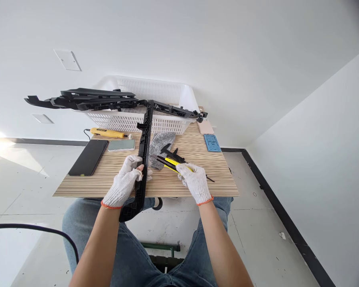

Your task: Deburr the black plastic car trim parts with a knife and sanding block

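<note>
My left hand, in a white knit glove with the thumb tip bare, is closed around a long black plastic trim piece. The piece runs from the basket toward my lap, its curved lower end hanging past the table edge. My right hand, also gloved, grips a yellow and black utility knife pointed left toward the trim piece, with a gap between them. Whether its blade is out, I cannot tell. Just beyond the knife lie a black caliper and a grey speckled cloth.
A white plastic basket stands at the back, with several black trim pieces across it. On the striped table are a yellow power tool, a black phone, a grey-green block and a blue packet.
</note>
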A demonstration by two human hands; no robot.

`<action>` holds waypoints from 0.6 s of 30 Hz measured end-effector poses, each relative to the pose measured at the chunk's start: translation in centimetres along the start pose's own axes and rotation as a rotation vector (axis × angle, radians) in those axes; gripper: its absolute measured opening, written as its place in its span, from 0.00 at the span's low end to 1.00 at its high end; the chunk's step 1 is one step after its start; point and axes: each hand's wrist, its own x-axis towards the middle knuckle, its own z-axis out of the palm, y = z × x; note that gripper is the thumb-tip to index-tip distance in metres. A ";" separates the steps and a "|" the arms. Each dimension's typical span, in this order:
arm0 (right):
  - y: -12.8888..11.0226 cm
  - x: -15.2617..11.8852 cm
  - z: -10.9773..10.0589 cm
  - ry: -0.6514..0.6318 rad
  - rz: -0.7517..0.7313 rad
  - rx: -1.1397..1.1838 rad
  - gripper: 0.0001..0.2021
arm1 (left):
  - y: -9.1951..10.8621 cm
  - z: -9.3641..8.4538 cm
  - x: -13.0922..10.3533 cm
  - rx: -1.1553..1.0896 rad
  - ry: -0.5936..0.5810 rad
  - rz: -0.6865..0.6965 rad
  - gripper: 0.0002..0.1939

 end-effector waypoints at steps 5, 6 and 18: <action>0.0 0.0 0.0 -0.005 -0.003 -0.011 0.21 | 0.1 0.3 0.0 -0.035 -0.009 0.040 0.15; 0.0 0.0 0.0 -0.006 -0.002 -0.014 0.21 | 0.1 0.3 0.0 -0.039 -0.015 0.054 0.15; 0.0 0.0 -0.1 -0.030 -0.007 0.015 0.20 | -0.2 -0.2 -0.1 -0.050 -0.033 0.095 0.13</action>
